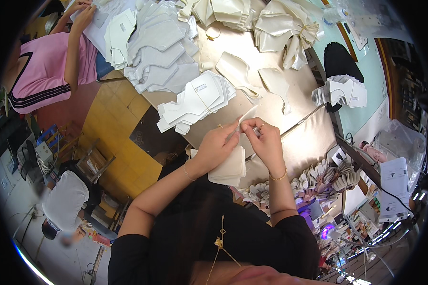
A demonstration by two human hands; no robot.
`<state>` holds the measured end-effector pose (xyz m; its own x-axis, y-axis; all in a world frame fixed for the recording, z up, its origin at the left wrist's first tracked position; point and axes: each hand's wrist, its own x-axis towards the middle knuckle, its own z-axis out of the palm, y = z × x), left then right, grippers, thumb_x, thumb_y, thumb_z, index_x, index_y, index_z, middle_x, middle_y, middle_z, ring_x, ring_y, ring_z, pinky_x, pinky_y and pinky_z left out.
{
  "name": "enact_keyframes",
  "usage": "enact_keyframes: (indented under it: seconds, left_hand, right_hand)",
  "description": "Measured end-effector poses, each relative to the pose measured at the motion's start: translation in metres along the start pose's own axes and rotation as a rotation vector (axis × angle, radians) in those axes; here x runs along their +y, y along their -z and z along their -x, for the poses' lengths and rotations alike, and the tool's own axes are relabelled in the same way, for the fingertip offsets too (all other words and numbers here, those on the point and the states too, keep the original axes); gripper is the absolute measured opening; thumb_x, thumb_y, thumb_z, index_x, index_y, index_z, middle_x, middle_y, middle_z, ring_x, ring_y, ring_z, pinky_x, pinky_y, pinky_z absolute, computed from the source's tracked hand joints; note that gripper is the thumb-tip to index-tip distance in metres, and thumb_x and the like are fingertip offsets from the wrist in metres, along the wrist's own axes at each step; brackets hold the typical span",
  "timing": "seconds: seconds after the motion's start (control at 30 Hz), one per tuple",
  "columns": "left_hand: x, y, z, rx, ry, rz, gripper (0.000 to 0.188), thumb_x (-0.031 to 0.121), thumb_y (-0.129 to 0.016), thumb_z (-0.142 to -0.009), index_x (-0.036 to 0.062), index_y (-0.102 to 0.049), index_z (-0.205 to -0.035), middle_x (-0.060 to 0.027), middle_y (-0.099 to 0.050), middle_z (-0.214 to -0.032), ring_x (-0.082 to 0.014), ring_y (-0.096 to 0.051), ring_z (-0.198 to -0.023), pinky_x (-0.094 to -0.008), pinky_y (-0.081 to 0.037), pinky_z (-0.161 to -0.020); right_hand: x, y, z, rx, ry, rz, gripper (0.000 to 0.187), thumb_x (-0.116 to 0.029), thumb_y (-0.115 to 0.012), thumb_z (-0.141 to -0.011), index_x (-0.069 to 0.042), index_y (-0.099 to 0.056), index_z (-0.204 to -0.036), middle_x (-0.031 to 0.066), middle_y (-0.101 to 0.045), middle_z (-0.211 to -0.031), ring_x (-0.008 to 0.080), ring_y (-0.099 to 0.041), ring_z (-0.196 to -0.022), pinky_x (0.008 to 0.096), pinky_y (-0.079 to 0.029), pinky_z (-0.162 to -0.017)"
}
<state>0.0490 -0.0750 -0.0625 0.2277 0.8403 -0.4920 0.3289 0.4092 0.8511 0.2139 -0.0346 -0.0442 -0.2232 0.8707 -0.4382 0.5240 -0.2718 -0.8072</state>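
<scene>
While both hands meet at the centre of the frame, they pinch a thin cream-coloured cut fabric piece point(246, 116) between them. The left hand point(218, 142) grips its lower edge between thumb and forefinger, fingers curled. The right hand point(264, 137) is closed on the piece's right side, with a ring on one finger and a gold bracelet point(278, 176) at the wrist. Just below the hands, a small stack of cream cut pieces point(230, 168) rests at the near edge of the shiny beige worktop point(304, 137), touching the left palm.

Above and left of the hands lies a fanned pile of white shaped paper patterns point(197, 99). Further toward the upper left spreads a larger heap of pale grey cut pieces point(159, 50). Bundles of cream satin-like pieces tied together point(285, 28) sit at the top of the frame, and two loose cream pieces point(259, 78) lie between them and the hands. At the right, a fan of white cut pieces point(342, 90) lies by a black rounded object point(340, 59).

No box or tray shows on the worktop; the pieces lie in open stacks. A clear plastic bag point(399, 140) sits at the right edge, its contents unclear.

In the upper left, another person in a pink top point(47, 71) has a hand on white pieces.
</scene>
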Motion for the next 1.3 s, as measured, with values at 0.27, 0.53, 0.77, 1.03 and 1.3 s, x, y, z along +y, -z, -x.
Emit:
enact_keyframes:
  seconds: [0.27, 0.53, 0.77, 1.03, 1.3]
  left_hand:
    - [-0.004, -0.01, 0.002, 0.155, -0.202, -0.558, 0.047, 0.016, -0.058, -0.09, 0.0098, -0.051, -0.136, -0.0099, -0.064, -0.076, -0.0297, -0.062, -0.062, -0.0382, -0.049, -0.055]
    - [-0.005, -0.009, 0.004, 0.195, -0.318, -0.744, 0.045, 0.015, -0.062, -0.087, 0.0074, -0.056, -0.131, -0.0061, -0.06, -0.065, -0.0233, -0.059, -0.049, -0.0364, -0.045, -0.043]
    - [-0.007, -0.006, 0.007, 0.187, -0.29, -0.495, 0.04, 0.017, -0.056, -0.09, 0.0087, -0.058, -0.129, -0.0078, -0.061, -0.063, -0.0257, -0.061, -0.054, -0.0395, -0.046, -0.047]
    - [-0.011, -0.008, 0.007, 0.215, -0.239, -0.46, 0.041, 0.017, -0.057, -0.091, 0.0136, -0.057, -0.132, -0.0077, -0.06, -0.064, -0.0267, -0.061, -0.056, -0.0382, -0.046, -0.049]
    - [-0.006, -0.004, 0.01, 0.068, -0.185, -0.681, 0.054, 0.01, -0.057, -0.08, 0.0046, -0.052, -0.134, -0.0079, -0.066, -0.073, -0.0248, -0.064, -0.056, -0.038, -0.048, -0.047]
  right_hand:
    - [0.001, -0.005, 0.006, 0.05, 0.144, 0.254, 0.011, -0.012, -0.067, -0.087, -0.002, -0.069, -0.089, 0.0116, -0.069, -0.078, 0.024, -0.063, -0.057, 0.0309, -0.049, -0.054]
    - [0.001, -0.005, 0.003, -0.033, 0.049, 0.15, 0.011, -0.011, -0.065, -0.087, 0.0, -0.068, -0.089, 0.0114, -0.068, -0.075, 0.0188, -0.06, -0.054, 0.0291, -0.047, -0.053]
    - [0.002, 0.001, 0.0, -0.132, -0.095, -0.057, 0.012, -0.012, -0.065, -0.087, 0.0, -0.067, -0.087, 0.0029, -0.063, -0.066, 0.0056, -0.042, -0.05, 0.023, -0.034, -0.047]
    - [0.002, -0.006, 0.001, -0.083, 0.017, 0.016, 0.012, -0.01, -0.064, -0.089, 0.001, -0.067, -0.089, 0.0043, -0.068, -0.072, 0.0032, -0.046, -0.054, 0.0206, -0.036, -0.049]
    - [-0.001, -0.011, 0.001, -0.087, 0.001, 0.105, 0.008, -0.007, -0.063, -0.087, 0.001, -0.065, -0.085, 0.0082, -0.065, -0.069, 0.0113, -0.048, -0.047, 0.0258, -0.038, -0.047]
